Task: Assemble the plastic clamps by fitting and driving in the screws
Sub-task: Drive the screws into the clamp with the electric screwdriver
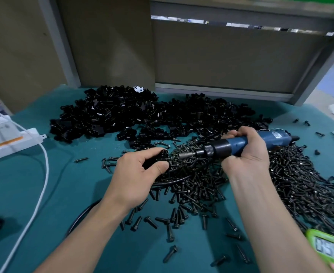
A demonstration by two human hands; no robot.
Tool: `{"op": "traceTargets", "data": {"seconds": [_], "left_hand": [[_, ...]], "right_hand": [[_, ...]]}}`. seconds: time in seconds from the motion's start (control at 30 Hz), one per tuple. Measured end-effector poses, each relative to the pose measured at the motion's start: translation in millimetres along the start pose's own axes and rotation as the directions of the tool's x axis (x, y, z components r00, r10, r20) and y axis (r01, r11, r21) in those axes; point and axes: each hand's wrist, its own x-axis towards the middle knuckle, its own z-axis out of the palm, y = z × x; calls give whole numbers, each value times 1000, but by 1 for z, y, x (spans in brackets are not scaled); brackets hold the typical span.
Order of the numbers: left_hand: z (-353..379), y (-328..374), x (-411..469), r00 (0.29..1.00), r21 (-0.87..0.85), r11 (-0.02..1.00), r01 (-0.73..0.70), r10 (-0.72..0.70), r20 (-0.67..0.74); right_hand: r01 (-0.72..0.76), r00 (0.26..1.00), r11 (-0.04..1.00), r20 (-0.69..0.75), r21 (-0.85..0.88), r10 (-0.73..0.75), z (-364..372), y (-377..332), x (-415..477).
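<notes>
Teal mat covers the counter. I see the left hand pinching a black clamp between thumb and fingers, mid-counter over loose screws. The right hand is wrapped round the blue screwdriver, which is held level with its bit pointing left at a screw in the clamp; I can't tell if the bit is seated. Clamp heap toward far edge, screw heap middle to right edge. White cable and power strip at left edge, green timer at near right corner.
</notes>
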Motion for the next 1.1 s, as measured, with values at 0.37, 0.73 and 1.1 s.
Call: {"op": "traceTargets", "data": {"seconds": [0.37,0.73,1.1], "left_hand": [[4,-3,2,998,-65,998,25,-28,-51],[4,-11,2,997,-63,997,36,-40,-73],[3,-13,2,997,-80,996,36,-41,-60]], "right_hand": [[31,999,999,28,-10,-31,1,14,-2],[39,997,999,64,-14,-38,-2,25,-4],[46,997,999,61,-4,-46,-2,26,-5]]}}
